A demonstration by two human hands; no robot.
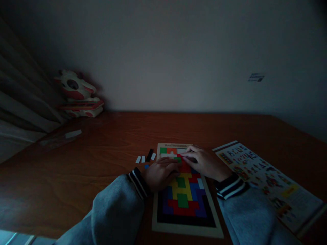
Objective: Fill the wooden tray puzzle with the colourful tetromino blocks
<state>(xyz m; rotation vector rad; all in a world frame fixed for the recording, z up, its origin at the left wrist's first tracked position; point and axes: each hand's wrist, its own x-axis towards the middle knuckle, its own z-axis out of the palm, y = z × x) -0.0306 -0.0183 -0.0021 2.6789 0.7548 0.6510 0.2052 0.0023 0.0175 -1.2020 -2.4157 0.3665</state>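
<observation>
Coloured blocks (183,200) fill most of the puzzle board (187,230), loose pieces (143,159) remain beside it; left hand (162,172) and right hand (200,161) over it, fingers' grip unclear!

Likely home: curtain (28,98), animal toy (80,97), wooden table (112,136), puzzle (189,231).

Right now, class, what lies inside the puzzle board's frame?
Coloured blocks fill much of the puzzle board; whatever lies directly beneath the left hand and right hand is hidden.

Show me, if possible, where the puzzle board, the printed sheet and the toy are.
Puzzle board (187,230), head camera view: its near rim.
Printed sheet (270,183), head camera view: its middle.
Toy (79,92), head camera view: its head.
</observation>
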